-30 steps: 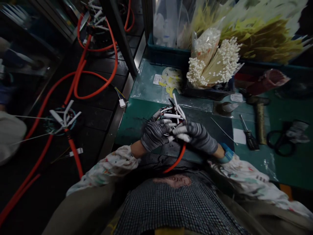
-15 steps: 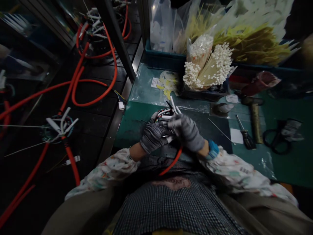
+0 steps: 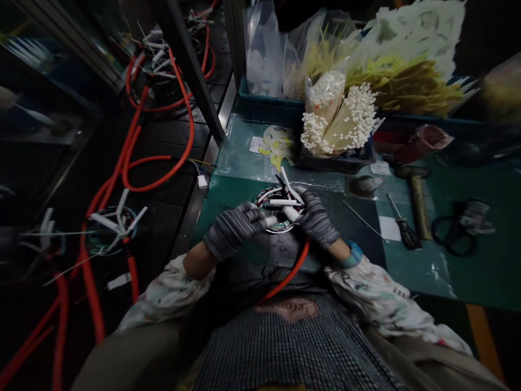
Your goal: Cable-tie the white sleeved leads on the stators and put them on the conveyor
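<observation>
A round motor stator (image 3: 280,202) with coiled wires, white sleeves and a black wire end lies on the dark mat before me. My left hand (image 3: 236,225), in a grey striped glove with pale fingertips, pinches its near left rim between thumb and fingers. Around the right side of the stator curls my gloved right hand (image 3: 318,218), its fingertips partly hidden behind the white sleeves (image 3: 287,202). A red cable (image 3: 287,277) runs from under my right hand down toward my lap.
Left of the bench, more stators (image 3: 112,228) with red cables (image 3: 89,271) lie on a dark conveyor. At the back stands a box of white-tipped sticks (image 3: 342,125) before a blue bin (image 3: 268,108). A hammer (image 3: 418,201), screwdriver (image 3: 402,225) and thin rod (image 3: 364,219) lie to the right.
My left hand has drawn back to the left, uncovering more of the stator. My right hand has moved from over the stator to its right side. The conveyor stators have shifted within view.
</observation>
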Tool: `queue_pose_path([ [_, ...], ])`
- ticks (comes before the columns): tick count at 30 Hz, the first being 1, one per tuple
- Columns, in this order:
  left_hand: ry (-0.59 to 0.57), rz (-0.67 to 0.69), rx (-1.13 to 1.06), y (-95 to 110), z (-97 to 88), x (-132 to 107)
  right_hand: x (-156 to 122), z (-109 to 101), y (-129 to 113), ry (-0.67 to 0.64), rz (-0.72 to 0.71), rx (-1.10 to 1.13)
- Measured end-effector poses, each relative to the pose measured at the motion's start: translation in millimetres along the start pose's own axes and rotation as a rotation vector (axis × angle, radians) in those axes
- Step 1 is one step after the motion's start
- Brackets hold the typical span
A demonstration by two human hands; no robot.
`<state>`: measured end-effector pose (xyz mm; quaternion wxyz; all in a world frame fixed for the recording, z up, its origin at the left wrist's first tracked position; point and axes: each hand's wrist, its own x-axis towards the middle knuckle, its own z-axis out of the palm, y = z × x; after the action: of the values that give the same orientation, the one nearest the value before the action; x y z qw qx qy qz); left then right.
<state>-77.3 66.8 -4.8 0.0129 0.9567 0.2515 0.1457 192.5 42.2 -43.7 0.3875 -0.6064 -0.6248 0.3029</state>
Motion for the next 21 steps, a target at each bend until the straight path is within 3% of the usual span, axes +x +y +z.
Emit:
queue_pose_path([
  [3,0.003,0.146,0.177,-2.8,-10.6,-0.1,34.7,-9.5,-1.4,-0.215,-0.072,0.054],
  [8,-0.088,0.105,0.211,8.2,-12.6,1.4,104.8,-19.1,-11.8,-0.775,-0.193,0.241],
  [10,-0.078,0.098,0.205,11.0,-11.7,0.5,115.5,-17.1,-15.9,-0.876,-0.204,0.256],
  [11,-0.054,0.087,0.205,11.6,-10.9,-0.1,115.5,-16.6,-17.3,-0.862,-0.216,0.236],
  [14,0.016,0.06,0.157,11.2,-6.0,-1.5,99.9,-22.5,-17.8,-0.561,-0.336,0.017],
  [17,0.041,0.042,0.044,9.8,6.2,-1.0,81.2,-40.6,-17.9,-0.061,-0.423,-0.356],
  [19,0.096,0.023,0.017,9.6,18.1,0.2,78.5,-52.4,-21.2,0.183,-0.385,-0.513],
  [21,0.167,-0.004,0.027,11.7,30.8,0.9,85.7,-57.9,-27.4,0.304,-0.307,-0.628],
])
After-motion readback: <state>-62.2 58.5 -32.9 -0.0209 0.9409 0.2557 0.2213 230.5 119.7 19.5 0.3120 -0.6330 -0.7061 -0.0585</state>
